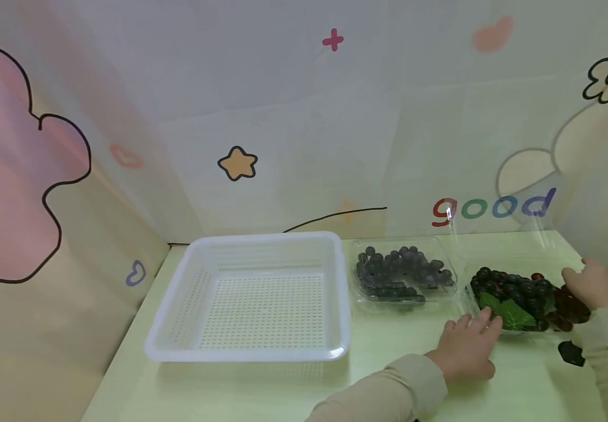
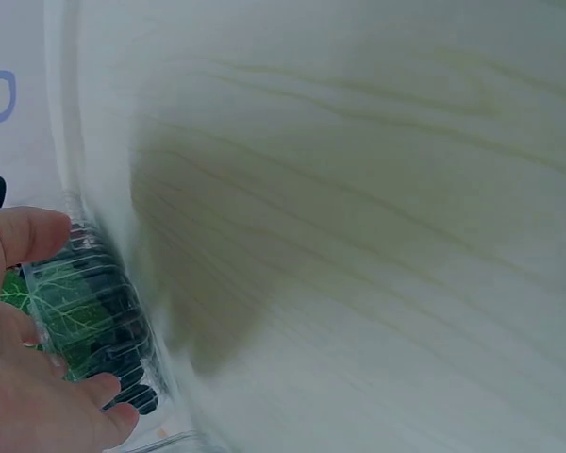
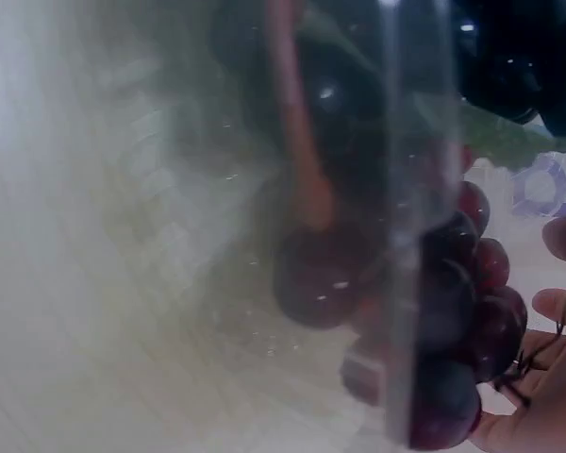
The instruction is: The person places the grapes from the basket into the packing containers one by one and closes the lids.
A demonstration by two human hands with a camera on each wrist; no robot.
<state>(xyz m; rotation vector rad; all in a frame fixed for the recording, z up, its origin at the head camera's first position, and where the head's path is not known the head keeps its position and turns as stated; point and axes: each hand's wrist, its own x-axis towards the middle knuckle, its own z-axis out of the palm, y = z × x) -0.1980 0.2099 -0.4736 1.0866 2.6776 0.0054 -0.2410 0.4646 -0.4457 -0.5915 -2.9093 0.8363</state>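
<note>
My left hand [image 1: 464, 349] has its fingers spread at the near left corner of a clear plastic box [image 1: 512, 333]. Inside the box lie dark grapes [image 1: 515, 290] and a green leaf [image 1: 509, 313]; in the left wrist view they show through its ribbed wall behind the fingers. A bunch of red grapes [image 1: 571, 305] lies at the box's right side. Beside that bunch is my right hand [image 1: 594, 284], fingers extended, with thin dark stems [image 3: 524, 373] against them. The right wrist view looks at the red grapes [image 3: 453, 321] partly through the hazy clear wall.
A white slotted basket [image 1: 346, 328] stands left of centre. Between it and my hands is a second clear box [image 1: 359, 293] of dark grapes. A raised clear lid [image 1: 501, 234] stands behind the right box. A small black object [image 1: 571, 353] shows by the right cuff. A printed curtain [image 1: 304, 117] backs the table.
</note>
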